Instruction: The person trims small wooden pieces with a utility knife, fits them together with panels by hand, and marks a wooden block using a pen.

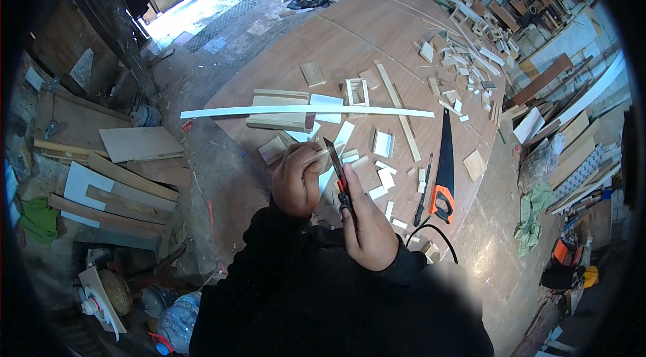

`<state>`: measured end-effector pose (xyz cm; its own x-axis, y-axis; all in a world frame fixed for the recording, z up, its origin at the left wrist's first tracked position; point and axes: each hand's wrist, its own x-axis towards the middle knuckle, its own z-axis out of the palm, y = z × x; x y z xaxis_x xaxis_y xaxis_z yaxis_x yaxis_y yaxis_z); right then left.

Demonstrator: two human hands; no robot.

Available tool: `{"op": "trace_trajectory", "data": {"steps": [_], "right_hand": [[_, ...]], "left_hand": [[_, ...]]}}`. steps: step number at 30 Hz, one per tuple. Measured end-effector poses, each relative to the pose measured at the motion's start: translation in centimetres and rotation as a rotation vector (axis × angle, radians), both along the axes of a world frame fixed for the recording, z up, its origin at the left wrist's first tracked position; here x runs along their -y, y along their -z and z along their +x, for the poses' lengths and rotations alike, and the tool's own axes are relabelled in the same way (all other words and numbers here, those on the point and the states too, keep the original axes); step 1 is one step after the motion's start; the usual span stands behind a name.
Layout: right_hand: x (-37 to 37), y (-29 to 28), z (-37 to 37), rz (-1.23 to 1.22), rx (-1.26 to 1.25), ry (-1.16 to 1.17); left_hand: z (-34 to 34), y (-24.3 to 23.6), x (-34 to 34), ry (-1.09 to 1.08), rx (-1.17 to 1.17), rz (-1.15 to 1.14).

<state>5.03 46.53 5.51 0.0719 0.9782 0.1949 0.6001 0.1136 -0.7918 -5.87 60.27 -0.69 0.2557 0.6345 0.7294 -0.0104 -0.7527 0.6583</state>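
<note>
My left hand (296, 181) is closed, pinching a small pale piece of wood (324, 159) between thumb and fingers. A utility knife (342, 185) with a black and red handle sits in the grip of my right hand (370, 226). Its blade points up and away from me, right beside the wood piece; whether the edge touches it I cannot tell. Beneath and beyond both hands, several small wood offcuts (378, 192) lie on the brown plywood table (282, 54). A long white strip (269, 111) rests across wooden blocks (279, 99) just past my hands.
A handsaw (445, 155) with an orange and black handle lies to the right, beside a thin dark tool (422, 197). Farther off is a small wooden frame (356, 93) near a long batten (398, 111). Scraps (464, 64) crowd the far right. Boards (114, 185) lean at left.
</note>
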Motion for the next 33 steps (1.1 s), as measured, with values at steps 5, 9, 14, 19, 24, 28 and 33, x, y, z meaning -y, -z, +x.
{"op": "trace_trajectory", "data": {"steps": [5,9,14,19,24,28,33], "right_hand": [[0.0,-0.2,-0.7,-0.06,-0.044,0.059],[0.0,-1.3,-1.1,-0.207,-0.05,0.089],[0.1,-0.8,-1.6,-0.285,0.119,0.139],[-0.2,-0.6,-2.1,-0.26,0.193,0.166],[-0.4,-0.6,-2.4,-0.238,0.205,0.186],[-0.6,-0.7,-2.5,-0.285,0.176,0.212],[-0.7,-0.6,-2.6,-0.3,0.17,0.224]], "left_hand": [[0.3,2.1,0.5,-0.113,-0.054,-0.057],[0.8,2.5,1.1,-0.136,-0.013,-0.13],[1.0,3.0,0.9,-0.113,-0.038,-0.094],[1.6,2.6,1.2,-0.123,0.025,-0.117],[1.5,3.1,1.3,-0.096,-0.026,-0.183],[2.1,2.6,1.2,-0.124,0.07,-0.208],[2.3,2.6,0.8,-0.169,0.042,-0.199]]}}
